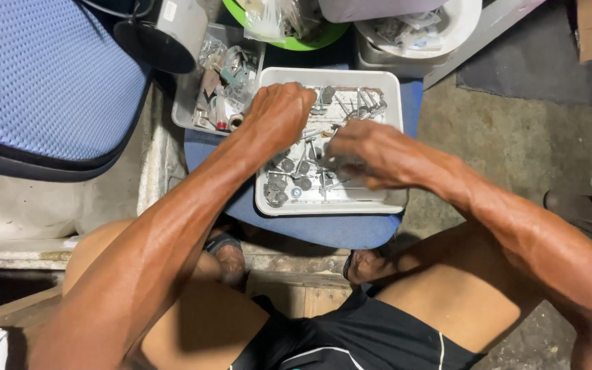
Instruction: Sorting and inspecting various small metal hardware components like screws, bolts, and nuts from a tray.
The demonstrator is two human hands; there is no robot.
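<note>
A white rectangular tray (392,96) sits on a blue stool seat in front of me. It holds several small metal bolts, nuts and washers (289,179). My left hand (279,113) reaches into the tray's upper left part, fingers curled down among the parts; whether it grips anything is hidden. My right hand (364,154) is over the tray's middle, fingers bent down onto the metal pieces and slightly blurred. What its fingertips pinch cannot be made out.
A second tray of mixed parts (220,82) lies left of the white one. A green bowl (296,41) and a white basin (440,31) stand behind. A blue mesh chair seat (42,75) is at left, sandals (584,212) on the concrete floor at right.
</note>
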